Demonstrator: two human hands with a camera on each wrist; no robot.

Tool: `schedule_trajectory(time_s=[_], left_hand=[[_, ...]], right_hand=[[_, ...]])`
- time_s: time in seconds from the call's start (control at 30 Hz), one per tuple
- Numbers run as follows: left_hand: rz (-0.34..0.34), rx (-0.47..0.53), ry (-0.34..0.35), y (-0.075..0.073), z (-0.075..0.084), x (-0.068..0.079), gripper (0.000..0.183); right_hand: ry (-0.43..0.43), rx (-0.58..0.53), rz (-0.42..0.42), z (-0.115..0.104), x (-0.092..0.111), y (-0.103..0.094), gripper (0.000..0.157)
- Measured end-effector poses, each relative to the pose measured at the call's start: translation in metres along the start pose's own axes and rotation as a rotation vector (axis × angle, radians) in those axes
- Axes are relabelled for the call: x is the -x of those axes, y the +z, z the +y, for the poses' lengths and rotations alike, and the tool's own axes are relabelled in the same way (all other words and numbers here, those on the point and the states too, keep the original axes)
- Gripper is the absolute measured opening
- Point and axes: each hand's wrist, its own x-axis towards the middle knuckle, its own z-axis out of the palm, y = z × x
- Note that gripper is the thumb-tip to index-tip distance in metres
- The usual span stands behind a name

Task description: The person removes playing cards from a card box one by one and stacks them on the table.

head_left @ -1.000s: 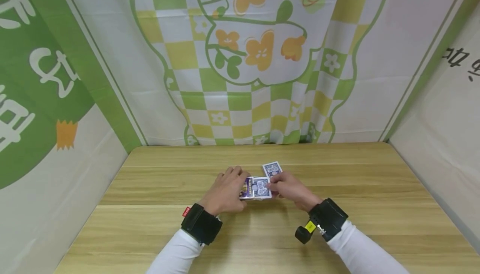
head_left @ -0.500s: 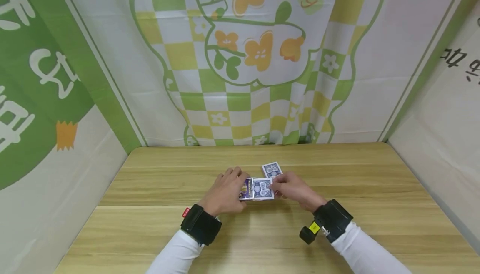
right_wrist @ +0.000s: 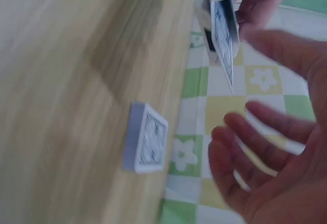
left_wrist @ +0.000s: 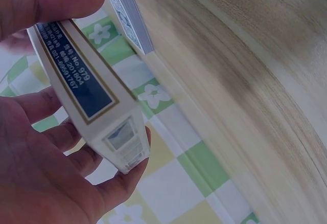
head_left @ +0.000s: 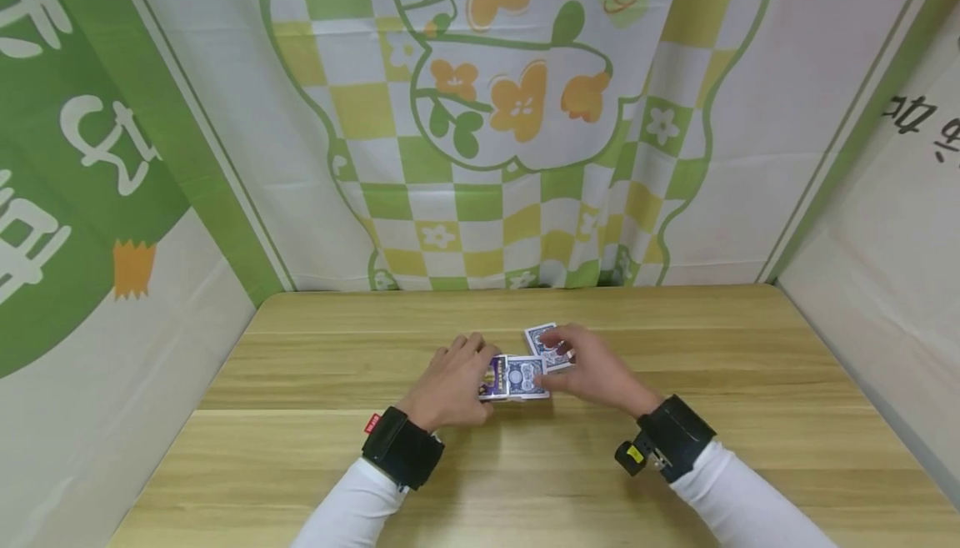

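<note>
Holding a small card box (left_wrist: 76, 75) up over the wooden surface (head_left: 337, 448), the left grip (head_left: 450, 381) has its fingers and thumb curled round the sides. The box is white with gold lines round a dark blue patch full of white writing, its top is purple, and a card (head_left: 521, 377) with a curly blue and white back sticks out of its end. The right grip (head_left: 596, 373) is loose and free, fingers spread away from the thumb, just beside the card, and a neat card stack (right_wrist: 153, 139) lies on the surface nearby.
</note>
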Motion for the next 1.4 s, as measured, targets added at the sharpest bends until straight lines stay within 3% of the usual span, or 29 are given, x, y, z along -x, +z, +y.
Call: schedule_trajectory(time_s=[0.23, 0.47, 0.8, 1.4], left_hand=[[0.005, -0.007, 0.008, 0.0, 0.001, -0.001, 0.07], [-0.007, -0.032, 0.015, 0.0, 0.002, -0.002, 0.071], [-0.005, -0.027, 0.031, 0.0, 0.004, -0.002, 0.07], [-0.008, -0.016, 0.026, -0.003, 0.0, 0.001, 0.071]], right_hand=[[-0.218, 0.366, -0.035, -0.014, -0.002, -0.003, 0.055], [-0.339, 0.514, -0.07, -0.016, -0.005, 0.001, 0.056], [-0.401, 0.522, -0.053, -0.011, -0.005, 0.007, 0.047], [-0.311, 0.456, -0.076, -0.005, 0.007, -0.001, 0.049]])
